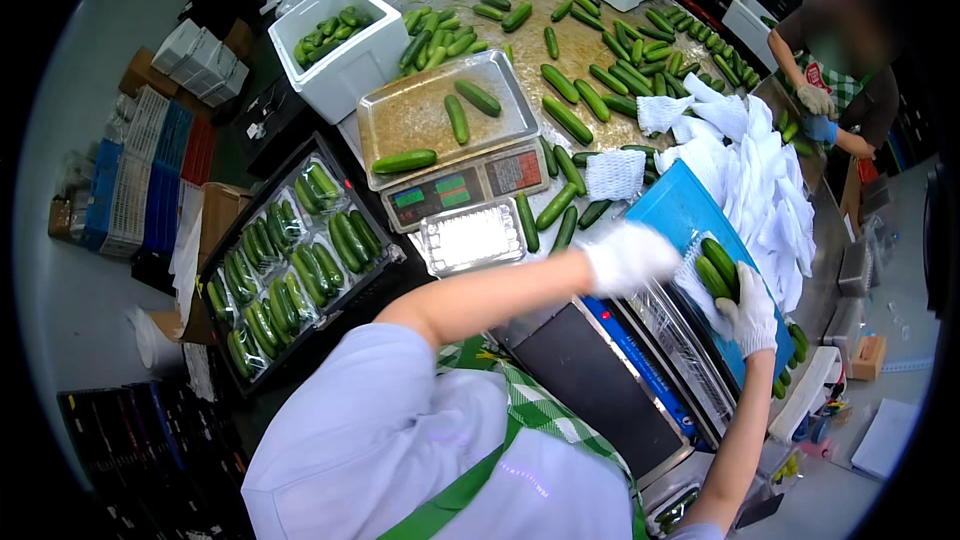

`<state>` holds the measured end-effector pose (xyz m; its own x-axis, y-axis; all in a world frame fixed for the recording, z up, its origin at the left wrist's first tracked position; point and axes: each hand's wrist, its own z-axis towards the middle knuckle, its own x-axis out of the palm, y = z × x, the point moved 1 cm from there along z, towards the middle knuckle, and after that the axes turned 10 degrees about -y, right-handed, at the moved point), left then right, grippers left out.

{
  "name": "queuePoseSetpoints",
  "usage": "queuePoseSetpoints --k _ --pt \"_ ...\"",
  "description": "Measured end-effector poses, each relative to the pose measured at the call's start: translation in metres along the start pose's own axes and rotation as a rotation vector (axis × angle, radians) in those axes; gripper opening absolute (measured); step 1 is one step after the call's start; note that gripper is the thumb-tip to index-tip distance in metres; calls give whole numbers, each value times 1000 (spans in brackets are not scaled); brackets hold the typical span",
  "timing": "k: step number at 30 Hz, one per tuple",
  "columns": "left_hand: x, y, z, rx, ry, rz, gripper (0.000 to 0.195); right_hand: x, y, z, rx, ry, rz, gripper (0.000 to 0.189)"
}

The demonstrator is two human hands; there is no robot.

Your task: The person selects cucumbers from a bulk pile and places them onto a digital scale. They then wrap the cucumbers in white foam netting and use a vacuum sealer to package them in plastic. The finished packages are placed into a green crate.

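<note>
My right hand, in a white knit glove, holds two cucumbers at the right of the view. White foam netting lies against them, above a tilted blue board. My left hand, also gloved, is motion-blurred over the board's near left edge, close to a film-wrapping machine with a dark plate. Whether its fingers hold anything cannot be made out. Left of it, a clear plastic tray sits in front of a weighing scale. Three cucumbers rest on the scale's metal pan.
Loose cucumbers spread over the metal table. White foam sleeves pile beyond the board. A black crate of wrapped cucumber packs stands at left, below a white foam box. A co-worker stands at far right.
</note>
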<state>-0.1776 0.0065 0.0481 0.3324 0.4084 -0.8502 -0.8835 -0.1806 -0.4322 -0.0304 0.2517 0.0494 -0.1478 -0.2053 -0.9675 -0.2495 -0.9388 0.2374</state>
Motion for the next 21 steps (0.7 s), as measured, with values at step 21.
queuePoseSetpoints --k 21 --pt "-92 75 -84 -145 -207 34 45 -50 122 -14 -228 -147 364 65"
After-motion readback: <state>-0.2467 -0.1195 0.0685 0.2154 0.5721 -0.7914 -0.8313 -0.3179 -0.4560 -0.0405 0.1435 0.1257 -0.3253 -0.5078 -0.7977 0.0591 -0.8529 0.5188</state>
